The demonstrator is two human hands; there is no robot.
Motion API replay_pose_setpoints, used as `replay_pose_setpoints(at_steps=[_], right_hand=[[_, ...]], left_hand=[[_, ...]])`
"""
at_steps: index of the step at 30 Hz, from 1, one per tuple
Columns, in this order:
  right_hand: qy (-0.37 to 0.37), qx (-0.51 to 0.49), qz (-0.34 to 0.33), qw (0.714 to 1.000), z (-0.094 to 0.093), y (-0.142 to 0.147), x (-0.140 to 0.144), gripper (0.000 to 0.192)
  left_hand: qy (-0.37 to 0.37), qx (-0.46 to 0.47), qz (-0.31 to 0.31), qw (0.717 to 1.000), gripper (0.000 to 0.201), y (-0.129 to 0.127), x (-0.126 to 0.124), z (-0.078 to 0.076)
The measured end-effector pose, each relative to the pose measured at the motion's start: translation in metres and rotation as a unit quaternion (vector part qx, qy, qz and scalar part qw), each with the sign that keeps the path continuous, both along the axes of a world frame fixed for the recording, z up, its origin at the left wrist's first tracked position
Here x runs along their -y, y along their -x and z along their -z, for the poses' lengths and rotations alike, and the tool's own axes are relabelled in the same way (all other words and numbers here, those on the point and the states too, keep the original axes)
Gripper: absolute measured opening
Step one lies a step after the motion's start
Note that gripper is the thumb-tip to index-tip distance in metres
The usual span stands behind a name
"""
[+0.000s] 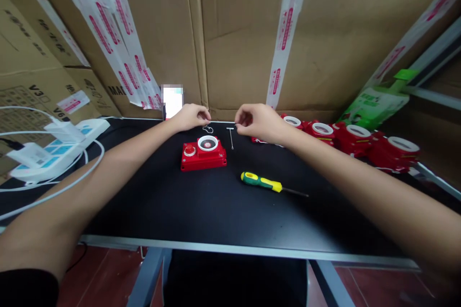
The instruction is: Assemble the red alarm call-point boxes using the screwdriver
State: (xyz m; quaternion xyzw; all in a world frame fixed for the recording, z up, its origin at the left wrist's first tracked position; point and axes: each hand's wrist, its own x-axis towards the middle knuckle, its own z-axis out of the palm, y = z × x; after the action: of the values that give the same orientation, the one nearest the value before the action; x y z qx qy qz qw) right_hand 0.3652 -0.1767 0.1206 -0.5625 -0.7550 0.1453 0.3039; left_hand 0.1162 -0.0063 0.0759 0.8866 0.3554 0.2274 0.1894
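Note:
My left hand (194, 116) is closed in a pinch behind the red box, and a thin silvery chain (208, 129) shows at its fingertips. My right hand (259, 122) is also pinched, thumb against forefinger; whatever sits between them is too small to name. Between the two hands a small T-shaped metal piece (231, 138) lies near the right fingertips. The red box (203, 159), with a round white-rimmed window and a red button, rests in front of the left hand. Closer to me lies a yellow and green screwdriver (261, 182), its shaft pointing right.
Several similar red boxes (355, 139) stand in a row at right, beside a green and white pouch (376, 105). A white power strip (61, 148) with plugs and cables is at left. A lit phone (173, 100) leans against the cardboard (237, 33) behind the black table (201, 216).

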Motion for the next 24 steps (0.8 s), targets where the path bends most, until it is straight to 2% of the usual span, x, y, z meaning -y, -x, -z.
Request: replay_pose_setpoints(at_steps=[3,6,10,13,16,18,20,22,24], right_hand=[[0.024,0.076,-0.009,0.997,0.005,0.015,-0.036,0.012],[0.061,0.151,-0.021,0.986,0.020,0.029,-0.065,0.011],[0.096,0.229,-0.033,0.968,0.037,0.041,-0.086,0.029],[0.094,0.253,-0.040,0.962,0.041,0.039,-0.088,0.032],[0.076,0.255,-0.032,0.963,0.034,0.028,-0.077,0.027],[0.060,0.247,-0.029,0.967,0.024,0.017,-0.059,0.018],[0.053,0.235,-0.033,0.970,0.013,0.004,-0.033,0.020],[0.076,0.227,-0.062,0.969,0.005,-0.008,-0.001,0.019],[0.124,0.217,-0.101,0.963,0.002,-0.019,0.031,0.029]], left_hand=[[0.009,0.004,0.012,1.000,0.027,0.001,0.006,0.011],[0.001,0.018,0.007,1.000,0.028,0.008,0.012,0.014],[-0.016,0.016,0.000,1.000,0.022,0.024,0.025,0.005],[-0.003,0.003,0.012,1.000,0.025,0.035,0.048,-0.005],[0.019,-0.010,0.045,0.999,0.037,0.041,0.082,-0.012],[0.033,-0.019,0.066,0.997,0.041,0.043,0.104,-0.013],[0.049,-0.024,0.079,0.995,0.045,0.045,0.120,-0.011],[0.053,-0.034,0.078,0.995,0.064,0.047,0.129,-0.007],[0.047,-0.049,0.074,0.995,0.081,0.049,0.131,-0.001]])
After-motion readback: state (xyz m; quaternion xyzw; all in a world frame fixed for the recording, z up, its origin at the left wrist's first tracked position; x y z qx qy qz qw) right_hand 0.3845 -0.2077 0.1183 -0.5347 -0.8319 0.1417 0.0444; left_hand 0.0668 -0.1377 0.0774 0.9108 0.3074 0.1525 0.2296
